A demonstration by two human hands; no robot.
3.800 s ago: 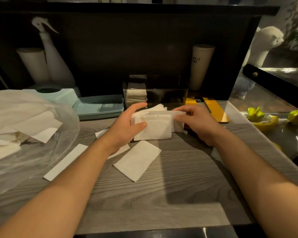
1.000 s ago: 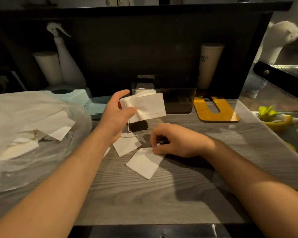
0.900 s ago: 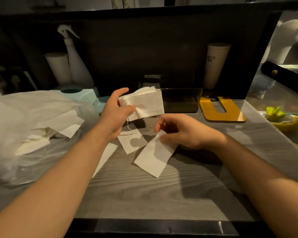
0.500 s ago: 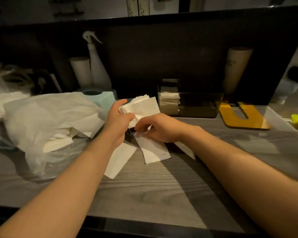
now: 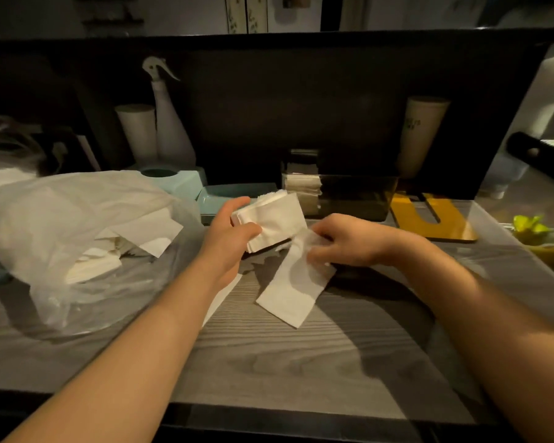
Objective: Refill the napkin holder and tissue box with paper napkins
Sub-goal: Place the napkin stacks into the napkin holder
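My left hand (image 5: 229,236) grips a stack of white paper napkins (image 5: 272,219) just above the wooden counter. My right hand (image 5: 349,239) pinches the top end of a single loose napkin (image 5: 291,292), which hangs down to the counter beside the stack. Behind the hands stands the dark clear napkin holder (image 5: 349,199) with a few napkins at its left end. A pale teal tissue box (image 5: 179,183) and its separate teal lid (image 5: 234,196) sit at the back left. Another loose napkin (image 5: 224,292) lies partly under my left forearm.
A big clear plastic bag (image 5: 77,238) of napkins fills the left of the counter. A spray bottle (image 5: 170,123) and two paper cup stacks (image 5: 138,132) (image 5: 419,132) stand at the dark back wall. A yellow slotted board (image 5: 432,222) lies right of the holder.
The camera has swung left. My right hand picked a loose napkin off the counter and brought it up to the stack, which my left hand has kept holding.
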